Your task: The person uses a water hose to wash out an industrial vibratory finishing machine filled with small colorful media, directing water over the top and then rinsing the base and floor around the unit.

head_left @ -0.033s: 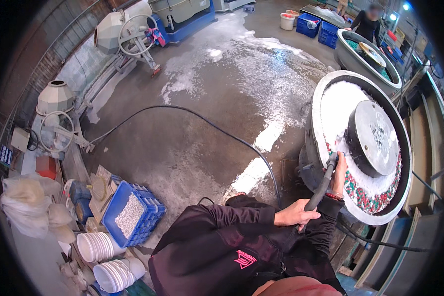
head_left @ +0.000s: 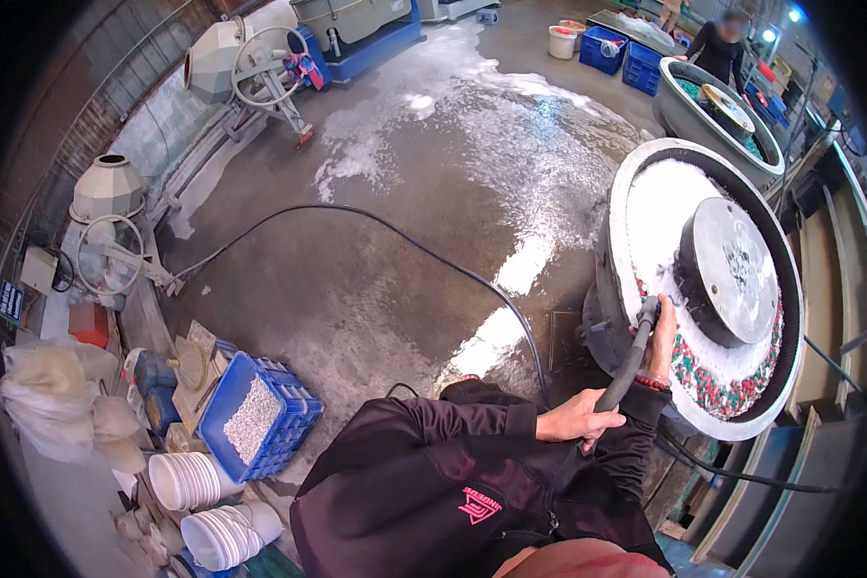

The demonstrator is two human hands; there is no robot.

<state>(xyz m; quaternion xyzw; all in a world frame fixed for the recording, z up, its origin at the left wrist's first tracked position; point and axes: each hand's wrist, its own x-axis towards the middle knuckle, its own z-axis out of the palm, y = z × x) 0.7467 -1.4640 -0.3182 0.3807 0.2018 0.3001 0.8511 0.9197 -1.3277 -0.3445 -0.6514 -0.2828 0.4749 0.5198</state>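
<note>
A thick dark grey hose runs through both of my hands. My left hand is closed round it near my chest. Farther along, my right hand grips its end, with a beaded bracelet at the wrist. The hose end points into a large round grey tub on my right, just over its near left rim. White foam covers much of the tub's ring-shaped trough. Small red, green and white pieces show through at the near side. A round metal-topped hub rises in the tub's middle.
A black hose curves across the wet, foamy floor. On the left stand a blue crate of white pellets, stacked white buckets and a drum with a handwheel. A second tub stands far right, beside a person.
</note>
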